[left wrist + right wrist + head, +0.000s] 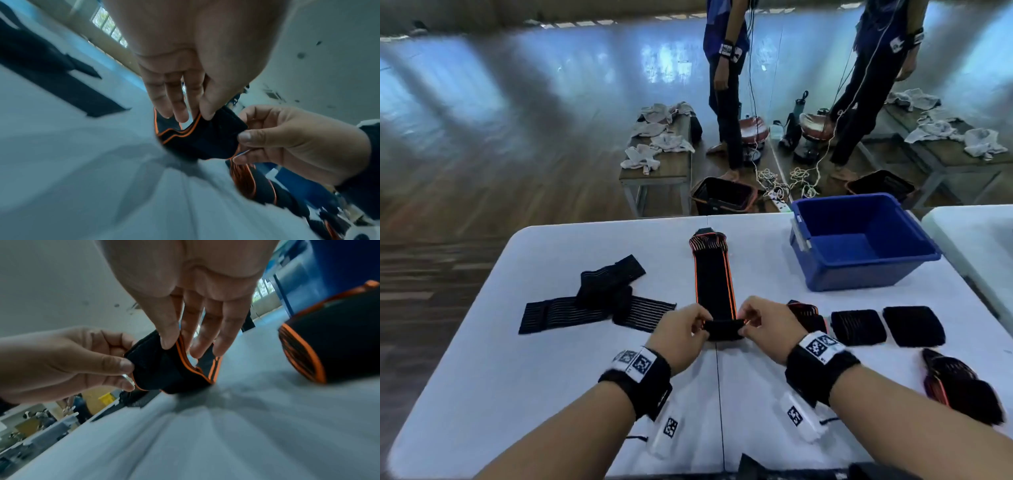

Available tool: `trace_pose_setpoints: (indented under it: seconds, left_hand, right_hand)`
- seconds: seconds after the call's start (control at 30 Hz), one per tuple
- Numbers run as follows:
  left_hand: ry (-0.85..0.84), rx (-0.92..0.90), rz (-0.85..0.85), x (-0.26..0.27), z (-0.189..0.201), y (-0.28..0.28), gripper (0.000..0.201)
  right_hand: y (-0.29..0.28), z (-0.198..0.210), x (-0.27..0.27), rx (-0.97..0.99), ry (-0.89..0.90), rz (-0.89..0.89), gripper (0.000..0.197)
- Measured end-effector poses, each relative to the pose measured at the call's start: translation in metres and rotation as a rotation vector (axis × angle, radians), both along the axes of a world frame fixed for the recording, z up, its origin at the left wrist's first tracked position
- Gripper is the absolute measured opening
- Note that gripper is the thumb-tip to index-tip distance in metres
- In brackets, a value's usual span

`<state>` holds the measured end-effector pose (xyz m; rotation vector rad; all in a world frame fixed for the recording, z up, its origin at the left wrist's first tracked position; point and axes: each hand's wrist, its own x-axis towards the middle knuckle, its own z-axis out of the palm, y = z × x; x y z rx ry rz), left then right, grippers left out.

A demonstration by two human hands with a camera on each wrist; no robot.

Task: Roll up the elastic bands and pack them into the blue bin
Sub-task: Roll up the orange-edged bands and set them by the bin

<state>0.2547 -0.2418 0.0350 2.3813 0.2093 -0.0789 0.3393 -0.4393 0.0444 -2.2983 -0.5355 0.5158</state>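
Note:
A black elastic band with orange edges (714, 277) lies stretched away from me on the white table (551, 359). Its near end is folded into a small roll (723, 330). My left hand (683, 330) pinches the roll's left end and my right hand (763, 325) pinches its right end. The wrist views show thumb and fingers of each hand on the roll (203, 138) (164, 368), lifted slightly off the table. The blue bin (859, 240) stands at the far right with nothing inside.
Two black bands (599, 301) lie crossed at the left. Rolled bands (858, 327) (912, 325) sit right of my hands, and an orange-edged one (959, 387) nearer the right edge. Two people stand beyond the table by benches with white cloths.

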Motion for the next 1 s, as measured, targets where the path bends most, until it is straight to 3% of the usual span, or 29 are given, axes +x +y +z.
trace_pose_setpoints:
  seconds: [0.13,0.3,0.47,0.6,0.77,0.93,1.0]
  left_hand:
    - [0.114,-0.045,-0.041,-0.035,-0.032,-0.013,0.022]
    - [0.138,-0.064,-0.109,-0.057,-0.049,-0.018,0.019]
    - [0.216,-0.142,-0.128,-0.06,-0.038,0.001,0.042]
    - [0.186,-0.23,0.075,-0.014,-0.03,0.031,0.036]
    - [0.159,-0.403,0.338,0.067,-0.039,0.06,0.035]
    - [0.229,-0.533,0.41,0.111,-0.046,0.064,0.048]
    - [0.225,-0.559,0.41,0.117,-0.043,0.06,0.049]
  right_hand:
    - [-0.019,-0.032,-0.032,-0.09,0.107,0.066,0.019]
    - [-0.033,-0.045,-0.061,-0.121,0.12,0.108,0.027]
    - [-0.044,-0.035,-0.069,-0.137,0.209,0.093,0.028]
    - [-0.022,-0.025,-0.026,-0.033,0.174,-0.031,0.029]
    - [0.036,-0.026,0.05,0.187,0.319,-0.282,0.025]
    - [0.063,-0.05,0.099,0.074,0.401,-0.356,0.049]
    - [0.068,-0.055,0.108,0.049,0.39,-0.387,0.049]
